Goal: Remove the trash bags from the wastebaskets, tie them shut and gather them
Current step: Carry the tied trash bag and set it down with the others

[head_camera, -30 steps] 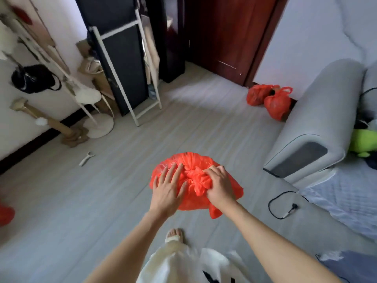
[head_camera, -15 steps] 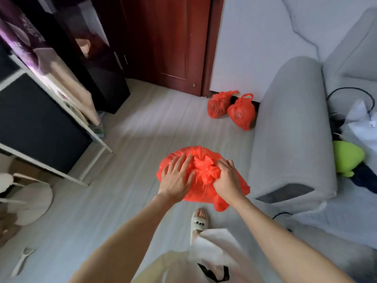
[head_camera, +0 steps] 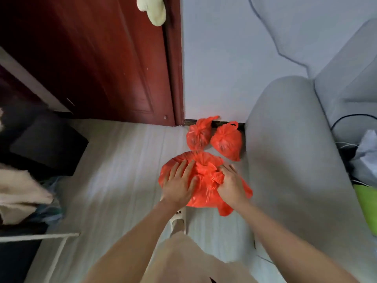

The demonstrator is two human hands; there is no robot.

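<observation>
Red bag in hands [head_camera: 204, 180]: being carried in front of the person, above the floor, its gathered neck bunching up between the 2 hands.
Left hand [head_camera: 179, 184]: lying flat on the left side of the bag, fingers straight and spread, pressing the plastic; the grip is released, with nothing curled around the bag.
Right hand [head_camera: 230, 184]: sitting on the right side of the bag, fingers curled into the crumpled neck; the grip is grasping the bunched plastic.
Tied bags on the floor [head_camera: 214, 139]: 2 red bags sitting side by side against the wall, touching each other, their knotted tops pointing up; they are lying just beyond the carried bag, between the door frame and the sofa arm.
Floor [head_camera: 122, 170]: pale boards running from the door toward the person.
Door [head_camera: 102, 58]: dark red wood, standing left of the wall corner, with a pale cloth [head_camera: 152, 9] hanging at its top edge.
Sofa [head_camera: 295, 150]: grey, its rounded arm rising just right of the bags.
Slipper [head_camera: 178, 221]: white, showing under the left forearm, on the person's foot.
Green object [head_camera: 367, 209]: lying at the right edge on the sofa; too cropped to tell what it is.
</observation>
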